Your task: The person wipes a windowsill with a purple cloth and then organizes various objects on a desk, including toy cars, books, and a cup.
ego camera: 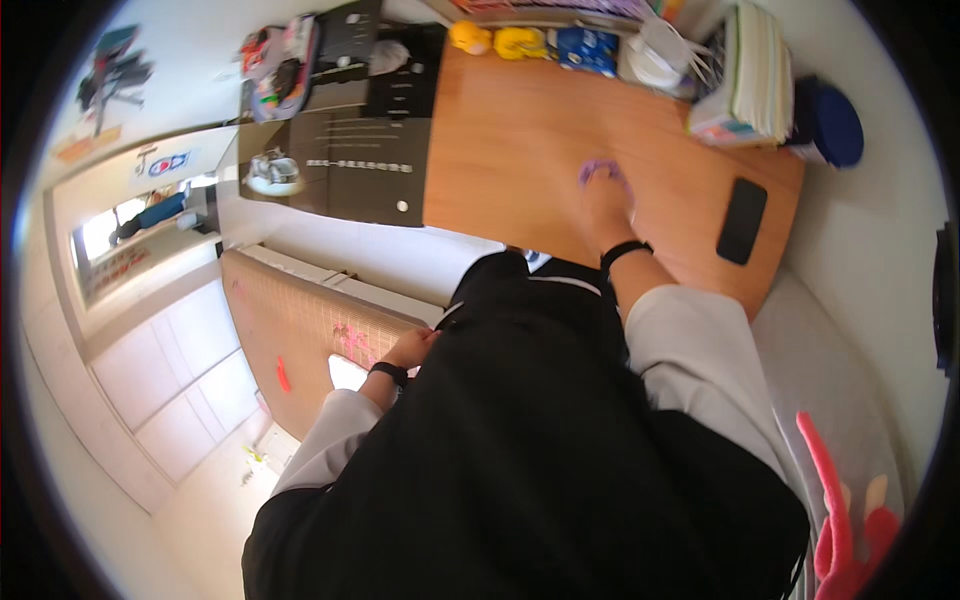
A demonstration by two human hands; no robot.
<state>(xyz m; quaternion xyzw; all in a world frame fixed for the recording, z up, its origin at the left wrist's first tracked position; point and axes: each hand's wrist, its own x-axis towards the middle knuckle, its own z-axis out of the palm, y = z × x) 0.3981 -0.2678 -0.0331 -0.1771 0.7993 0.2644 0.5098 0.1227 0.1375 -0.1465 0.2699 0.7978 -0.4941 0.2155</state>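
Observation:
My right hand is over the brown wooden desk, blurred. Its fingers are closed around a small purple thing, perhaps a cloth, at the desk's surface. To the right of that hand a black phone lies on the desk. My left hand is low on the left, beside my black apron or clothing. It is near the bamboo mat on the bed, and its fingers are partly hidden, so I cannot tell how they are held. Both wrists wear black bands.
Along the desk's back stand yellow toys, a blue plush toy, a white device with cables and upright books. A dark blue round container sits beyond them. Left of the desk is a black printed surface.

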